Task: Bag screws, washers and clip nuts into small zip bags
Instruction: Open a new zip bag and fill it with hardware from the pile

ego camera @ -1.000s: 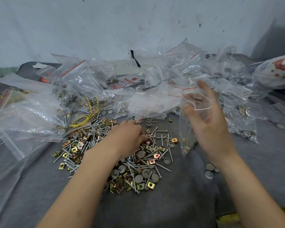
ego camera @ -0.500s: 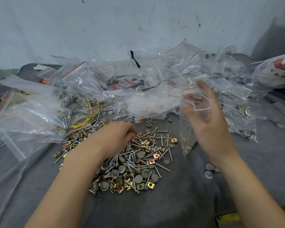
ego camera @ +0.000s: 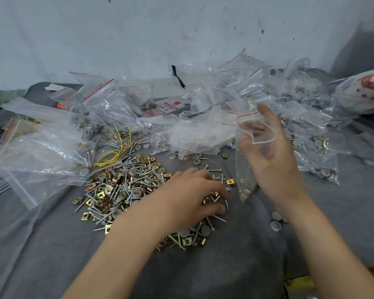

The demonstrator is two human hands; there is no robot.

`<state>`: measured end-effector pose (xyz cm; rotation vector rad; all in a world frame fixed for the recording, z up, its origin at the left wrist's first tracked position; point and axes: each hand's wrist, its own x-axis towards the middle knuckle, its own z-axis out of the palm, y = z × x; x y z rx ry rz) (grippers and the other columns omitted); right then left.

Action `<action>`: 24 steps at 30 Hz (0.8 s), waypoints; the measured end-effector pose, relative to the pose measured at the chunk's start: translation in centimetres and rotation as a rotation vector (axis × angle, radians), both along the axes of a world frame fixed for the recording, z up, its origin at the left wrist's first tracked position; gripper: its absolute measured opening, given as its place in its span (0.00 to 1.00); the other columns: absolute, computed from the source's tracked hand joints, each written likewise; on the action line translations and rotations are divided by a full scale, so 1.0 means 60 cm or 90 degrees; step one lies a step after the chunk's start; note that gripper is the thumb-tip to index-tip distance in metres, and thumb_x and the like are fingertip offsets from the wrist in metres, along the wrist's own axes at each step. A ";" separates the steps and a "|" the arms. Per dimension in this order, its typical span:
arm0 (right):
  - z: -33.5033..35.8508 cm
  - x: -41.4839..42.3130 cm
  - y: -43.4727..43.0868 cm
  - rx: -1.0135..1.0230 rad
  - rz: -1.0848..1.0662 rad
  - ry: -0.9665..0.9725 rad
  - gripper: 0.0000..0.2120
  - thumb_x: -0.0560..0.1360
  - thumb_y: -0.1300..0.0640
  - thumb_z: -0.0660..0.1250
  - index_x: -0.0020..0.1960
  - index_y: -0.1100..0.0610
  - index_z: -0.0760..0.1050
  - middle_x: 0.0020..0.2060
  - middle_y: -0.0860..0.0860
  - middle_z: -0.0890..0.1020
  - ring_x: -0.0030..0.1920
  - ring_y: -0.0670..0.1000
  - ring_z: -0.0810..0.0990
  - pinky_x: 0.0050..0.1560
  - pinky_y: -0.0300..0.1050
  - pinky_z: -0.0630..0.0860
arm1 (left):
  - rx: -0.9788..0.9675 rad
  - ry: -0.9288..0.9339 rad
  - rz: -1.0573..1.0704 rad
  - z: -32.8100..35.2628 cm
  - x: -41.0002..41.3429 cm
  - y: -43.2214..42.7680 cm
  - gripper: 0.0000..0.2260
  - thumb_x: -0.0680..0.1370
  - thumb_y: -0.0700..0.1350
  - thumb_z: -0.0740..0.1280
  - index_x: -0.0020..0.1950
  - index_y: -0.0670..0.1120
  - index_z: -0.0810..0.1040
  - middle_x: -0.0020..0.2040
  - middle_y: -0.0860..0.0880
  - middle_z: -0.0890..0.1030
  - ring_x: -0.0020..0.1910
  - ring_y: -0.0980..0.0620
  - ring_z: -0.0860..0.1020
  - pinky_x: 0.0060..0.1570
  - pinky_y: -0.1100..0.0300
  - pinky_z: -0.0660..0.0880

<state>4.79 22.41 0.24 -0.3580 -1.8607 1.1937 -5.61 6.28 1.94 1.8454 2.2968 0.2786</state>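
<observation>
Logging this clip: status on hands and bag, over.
Right hand holds small zip bag, mouth open. Left hand down on hardware pile, grip unclear. Nothing in the way.

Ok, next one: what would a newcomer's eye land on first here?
The glittering pile of screws, washers and clip nuts in the middle of the grey cloth draws the eye first, with the left hand laid on its right side. Just right of it, the right hand holds a small zip bag open, and a heap of clear bags sprawls behind, along the wall.
</observation>
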 end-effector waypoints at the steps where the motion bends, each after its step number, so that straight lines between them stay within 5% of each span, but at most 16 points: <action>1: 0.000 0.001 0.001 0.000 0.000 -0.002 0.30 0.78 0.48 0.68 0.77 0.44 0.62 0.56 0.34 0.80 0.57 0.36 0.78 0.53 0.25 0.70 | -0.008 0.022 -0.003 -0.004 0.002 0.003 0.14 0.79 0.60 0.64 0.64 0.63 0.74 0.61 0.56 0.73 0.63 0.54 0.67 0.64 0.53 0.65; 7: 0.001 0.005 0.003 -0.004 0.003 -0.002 0.31 0.77 0.48 0.68 0.78 0.44 0.62 0.56 0.34 0.80 0.59 0.37 0.78 0.55 0.28 0.71 | 0.007 0.077 0.004 -0.021 0.010 0.014 0.12 0.81 0.58 0.61 0.62 0.59 0.76 0.60 0.55 0.72 0.64 0.52 0.67 0.64 0.54 0.65; 11: 0.004 0.006 0.003 0.008 -0.003 -0.002 0.31 0.77 0.46 0.67 0.78 0.44 0.62 0.56 0.33 0.79 0.62 0.37 0.76 0.63 0.41 0.70 | 0.016 0.112 0.021 -0.028 0.010 0.022 0.13 0.81 0.58 0.60 0.59 0.52 0.76 0.59 0.53 0.72 0.63 0.51 0.67 0.64 0.52 0.66; 16: 0.002 0.007 0.008 0.009 -0.018 -0.003 0.31 0.76 0.47 0.67 0.77 0.45 0.63 0.56 0.31 0.79 0.61 0.36 0.76 0.60 0.32 0.69 | 0.044 0.099 0.024 -0.032 0.006 0.027 0.11 0.80 0.57 0.61 0.56 0.52 0.74 0.58 0.53 0.72 0.61 0.52 0.68 0.63 0.55 0.66; 18: 0.003 0.008 0.010 0.004 -0.023 0.001 0.31 0.76 0.48 0.68 0.77 0.45 0.63 0.55 0.31 0.79 0.62 0.36 0.76 0.62 0.36 0.69 | 0.054 0.097 0.017 -0.033 0.002 0.028 0.10 0.80 0.57 0.62 0.56 0.53 0.75 0.58 0.54 0.73 0.60 0.53 0.68 0.62 0.55 0.67; 20: 0.003 0.009 0.010 0.002 -0.025 0.003 0.31 0.76 0.48 0.68 0.77 0.45 0.63 0.55 0.32 0.80 0.62 0.37 0.76 0.63 0.39 0.68 | 0.090 0.040 0.026 -0.031 -0.003 0.025 0.08 0.80 0.55 0.63 0.55 0.53 0.75 0.55 0.56 0.76 0.58 0.55 0.71 0.60 0.56 0.69; 24: 0.005 0.010 0.005 0.016 -0.010 -0.009 0.32 0.76 0.45 0.68 0.77 0.44 0.62 0.57 0.36 0.80 0.63 0.41 0.76 0.66 0.48 0.71 | 0.263 -0.269 0.132 -0.009 -0.026 0.016 0.03 0.79 0.50 0.68 0.50 0.53 0.77 0.44 0.56 0.82 0.44 0.63 0.79 0.47 0.66 0.76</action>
